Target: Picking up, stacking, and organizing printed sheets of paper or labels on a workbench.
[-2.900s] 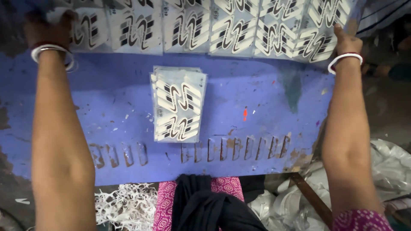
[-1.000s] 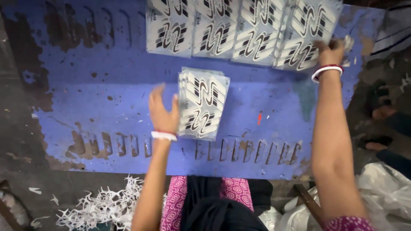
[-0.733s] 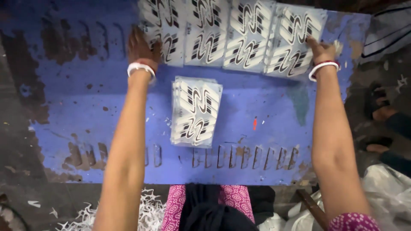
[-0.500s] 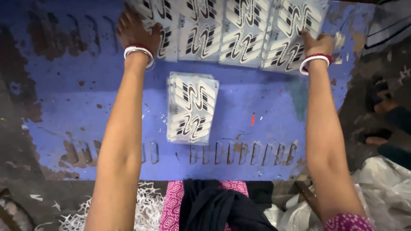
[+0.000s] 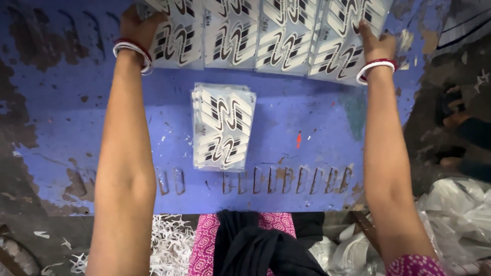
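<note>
A: From the head view, where are the hands?

B: Both are stretched to the far edge of the blue board [image 5: 317, 153]. The left hand [image 5: 137, 26] grips one end of the wide printed sheet [image 5: 266, 31], fingers curled over it; the right hand [image 5: 376, 43] presses flat on the other end, fingers together.

A: How far along does the work look?

B: I'd judge it partway: a stack of cut printed cards [image 5: 222, 127] lies mid-board, apart from the sheet, which looks uncut, though its top is cropped.

A: Any containers?

B: None clearly; only white paper trimmings [image 5: 169, 245] and crumpled plastic [image 5: 460, 214] below.
</note>
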